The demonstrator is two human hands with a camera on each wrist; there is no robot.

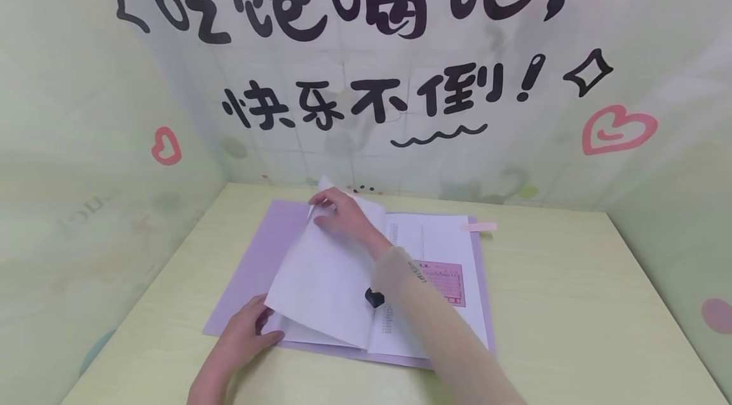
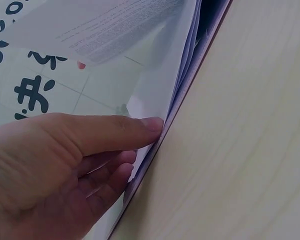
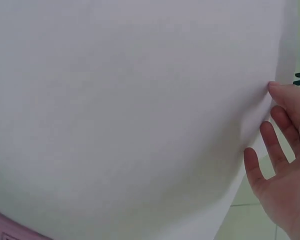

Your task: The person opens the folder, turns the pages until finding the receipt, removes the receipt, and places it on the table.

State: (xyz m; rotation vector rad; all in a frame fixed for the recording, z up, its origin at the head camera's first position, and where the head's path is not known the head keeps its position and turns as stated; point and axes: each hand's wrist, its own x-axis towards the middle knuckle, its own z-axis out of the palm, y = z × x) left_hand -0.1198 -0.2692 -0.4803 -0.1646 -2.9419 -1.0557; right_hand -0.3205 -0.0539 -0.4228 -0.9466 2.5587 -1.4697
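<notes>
An open purple folder [image 1: 251, 274] with white sheets lies on the table. My right hand [image 1: 345, 214] reaches across it and pinches the far outer edge of a white page [image 1: 326, 268], which is lifted and bowed over the left side. In the right wrist view, the thumb [image 3: 280, 90] is at that page's edge and the other fingers are spread. My left hand [image 1: 243, 332] rests at the folder's near left corner. Its thumb [image 2: 147, 127] touches the edge of the lower sheets in the left wrist view, the other fingers loosely bent beside it.
On the right-hand page [image 1: 446, 240] are printed columns and a pink printed panel [image 1: 448, 284], partly behind the right sleeve [image 1: 440, 316]. A pink tab [image 1: 483, 226] sticks out on the right. The pale wooden table [image 1: 572, 303] meets decorated fabric walls [image 1: 366, 157] at the back and sides.
</notes>
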